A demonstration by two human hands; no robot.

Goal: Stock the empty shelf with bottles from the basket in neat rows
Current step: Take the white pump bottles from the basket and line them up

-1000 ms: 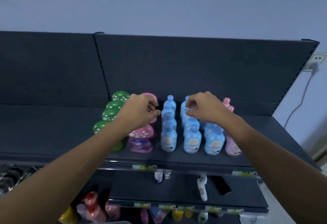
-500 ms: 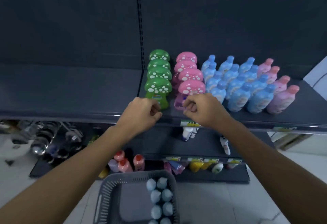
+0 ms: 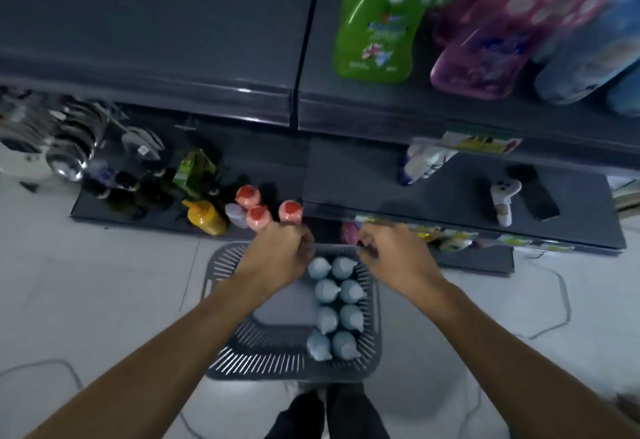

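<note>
The hands have dropped from the shelf (image 3: 156, 29) to above the basket (image 3: 263, 357) on the floor; left hand (image 3: 277, 255) and right hand (image 3: 391, 258) are curled, seemingly empty; eight pale bottles (image 3: 334, 303) stand inside at its right; probably light, smooth plastic, best gripped round the body; fingertips are hidden and the labels can't be seen.

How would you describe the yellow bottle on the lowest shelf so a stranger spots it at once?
Find the grey slatted plastic basket on the floor, then the lowest dark shelf board beyond its far left corner. The yellow plastic bottle sits there, left of three pink bottles with red caps, the only yellow one among them.
</note>
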